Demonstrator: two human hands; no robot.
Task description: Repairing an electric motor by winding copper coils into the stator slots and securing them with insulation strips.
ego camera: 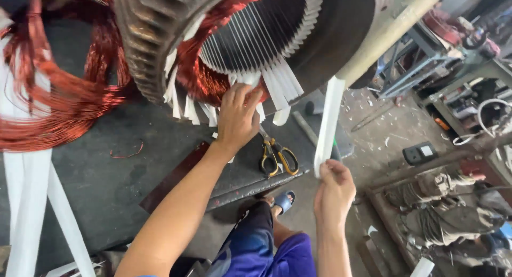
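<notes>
Head view: our left hand (237, 116) presses fingertips against white insulation paper (277, 85) at the stator (256, 37); our right hand (333, 191) pinches a white paper strip (328, 122). Many slots are already lined; loose copper coils (64, 95) left of our hands remain outside.

The top edge cuts off the big motor stator (240, 37), and the copper wire coil (58, 95) runs off the left edge. The left hand (237, 114) hides its fingertips among the white paper strips (277, 82). The clutter (453, 213) at right is too jumbled to tell apart.
</notes>
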